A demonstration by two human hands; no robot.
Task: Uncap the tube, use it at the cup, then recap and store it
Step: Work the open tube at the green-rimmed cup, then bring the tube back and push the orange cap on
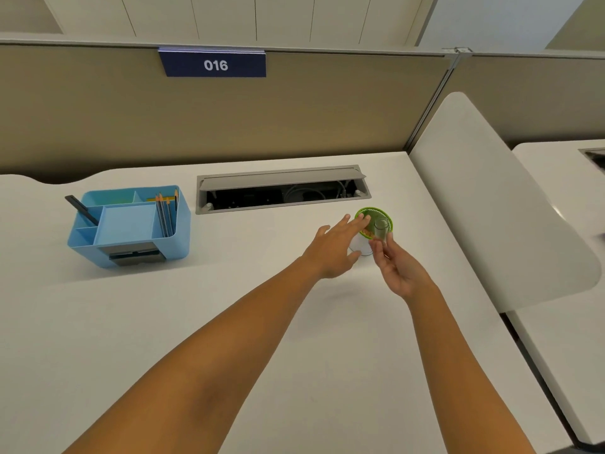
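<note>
On the left of the white desk (163,322) stood a blue organiser (129,226) holding pencils (165,213) in its right compartment and a dark pen (82,209) at its left edge. Behind the middle of the desk a cable hatch (283,188) stood open, below a partition sign (216,64) reading 016. The left hand (334,249) was spread open, fingers reaching onto the rim of the green-rimmed cup (373,226) and thumb by its white base. The right hand (397,267) pinched a small clear tube (381,229) between its fingertips, right over the cup's mouth; whether it was capped could not be told
</note>
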